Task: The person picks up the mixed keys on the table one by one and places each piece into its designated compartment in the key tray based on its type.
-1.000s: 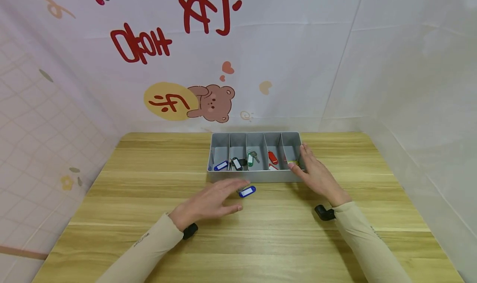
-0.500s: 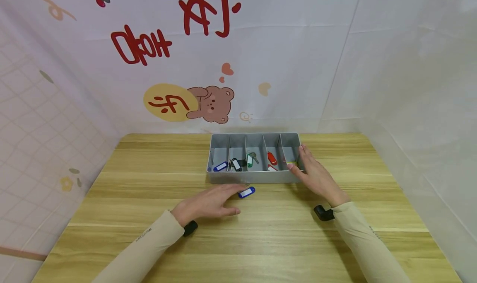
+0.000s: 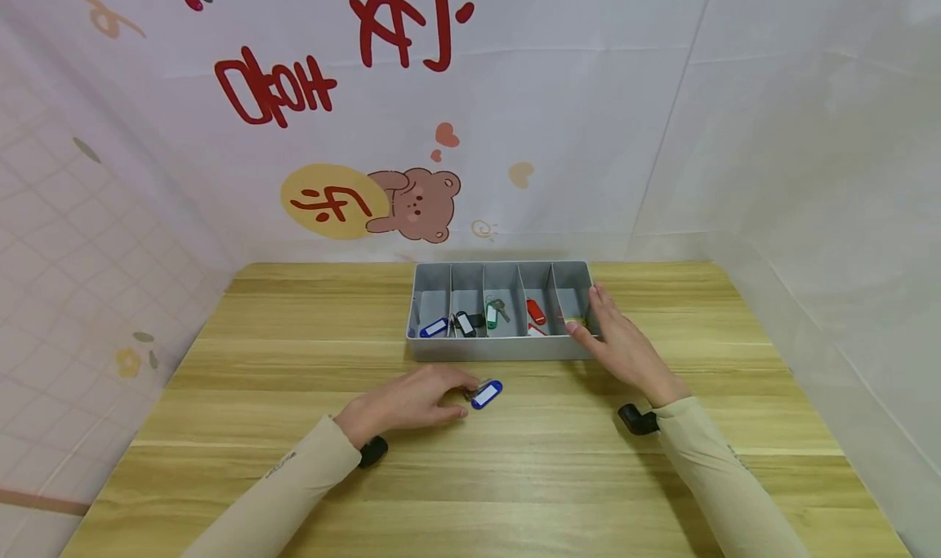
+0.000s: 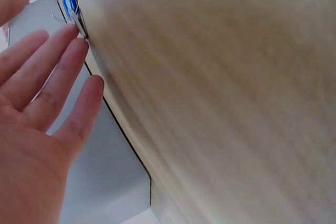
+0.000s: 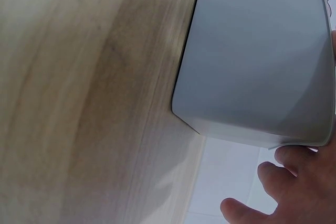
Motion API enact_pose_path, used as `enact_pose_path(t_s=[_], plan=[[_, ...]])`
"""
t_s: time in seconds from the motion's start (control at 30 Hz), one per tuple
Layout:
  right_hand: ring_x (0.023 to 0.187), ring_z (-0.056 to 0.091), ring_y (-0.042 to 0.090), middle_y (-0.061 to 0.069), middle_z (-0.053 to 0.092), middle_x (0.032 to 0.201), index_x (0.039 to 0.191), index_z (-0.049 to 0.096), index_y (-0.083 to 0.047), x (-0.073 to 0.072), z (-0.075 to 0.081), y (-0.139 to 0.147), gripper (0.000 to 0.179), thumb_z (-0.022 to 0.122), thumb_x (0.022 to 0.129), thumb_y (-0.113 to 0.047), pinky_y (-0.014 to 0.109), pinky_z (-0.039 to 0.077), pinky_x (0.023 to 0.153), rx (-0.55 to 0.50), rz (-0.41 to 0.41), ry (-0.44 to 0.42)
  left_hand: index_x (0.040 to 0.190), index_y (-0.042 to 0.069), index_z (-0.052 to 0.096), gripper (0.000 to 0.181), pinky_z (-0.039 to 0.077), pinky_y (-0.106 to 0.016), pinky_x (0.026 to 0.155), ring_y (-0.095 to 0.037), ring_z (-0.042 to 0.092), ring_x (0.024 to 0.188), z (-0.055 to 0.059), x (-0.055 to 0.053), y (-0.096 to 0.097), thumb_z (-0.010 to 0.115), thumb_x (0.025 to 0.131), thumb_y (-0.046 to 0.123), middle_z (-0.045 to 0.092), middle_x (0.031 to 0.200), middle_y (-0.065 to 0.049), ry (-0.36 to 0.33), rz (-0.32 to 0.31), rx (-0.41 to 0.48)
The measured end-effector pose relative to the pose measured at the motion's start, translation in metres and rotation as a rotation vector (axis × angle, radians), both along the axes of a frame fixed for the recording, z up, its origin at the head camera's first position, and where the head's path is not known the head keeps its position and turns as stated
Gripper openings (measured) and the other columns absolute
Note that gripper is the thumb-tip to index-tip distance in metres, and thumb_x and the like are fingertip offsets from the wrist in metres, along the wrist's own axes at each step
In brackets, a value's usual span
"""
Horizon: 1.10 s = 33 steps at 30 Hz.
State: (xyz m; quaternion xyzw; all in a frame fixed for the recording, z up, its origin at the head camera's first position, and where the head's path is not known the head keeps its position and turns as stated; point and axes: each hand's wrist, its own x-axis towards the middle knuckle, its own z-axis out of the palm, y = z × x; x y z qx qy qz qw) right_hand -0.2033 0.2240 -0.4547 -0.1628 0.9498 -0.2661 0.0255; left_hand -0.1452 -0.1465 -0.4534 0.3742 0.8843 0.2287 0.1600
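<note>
A blue key tag (image 3: 487,395) with a ring and key lies on the table in front of a grey divided box (image 3: 507,349). My left hand (image 3: 412,399) reaches over it, palm down. In the left wrist view, its extended fingertips touch the key (image 4: 79,23), and the thumb stays apart. At the box's front right corner, my right hand (image 3: 628,350) rests with the thumb over the front rim and straight fingers along the right side. Inside the box are a blue tag (image 3: 434,328), a black tag (image 3: 465,323), a green tag (image 3: 492,315) and red tags (image 3: 536,311).
Something yellow (image 3: 577,321) shows in the rightmost compartment, partly behind my right thumb. The box stands near the far edge of the wooden table (image 3: 559,468). Behind it hangs a white printed curtain (image 3: 573,117).
My left fingertips have drawn the blue key tag slightly toward me, away from the box, and it has turned a little. My right hand has stayed at the box corner.
</note>
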Motion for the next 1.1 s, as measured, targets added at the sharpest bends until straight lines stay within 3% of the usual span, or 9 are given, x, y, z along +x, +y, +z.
enact_pose_path(t_s=[0.4,0.67,1.1], plan=[[0.157,0.012,0.039,0.012,-0.002,0.172,0.164,0.006,0.0,0.0004,0.0013,-0.0009,0.092,0.044,0.106,-0.061,0.06,0.02,0.122,0.003,0.002,0.0,0.125,0.015,0.074,0.027,0.051,-0.029,0.099,-0.006,0.062,0.11,-0.0032,0.0,0.0012,0.074,0.098,0.017,0.07,0.121,0.006,-0.007,-0.038,0.095],[0.157,0.013,0.04,0.012,-0.003,0.173,0.164,0.006,0.0,0.0012,0.0018,-0.0013,0.092,0.044,0.106,-0.061,0.061,0.02,0.122,0.005,0.0,-0.003,0.111,0.017,0.078,0.014,0.051,-0.027,0.095,-0.004,0.059,0.101,-0.005,-0.0017,0.0053,0.074,0.098,0.019,0.068,0.11,0.01,-0.002,-0.044,0.084],[0.156,0.015,0.041,0.014,-0.001,0.173,0.163,0.008,0.003,0.0015,0.0037,-0.0019,0.092,0.045,0.106,-0.059,0.059,0.023,0.121,0.0,0.003,-0.005,0.1,0.016,0.08,0.008,0.052,-0.022,0.086,0.0,0.059,0.091,-0.0079,-0.0043,0.0065,0.072,0.099,0.017,0.067,0.097,0.013,0.024,-0.078,0.12]])
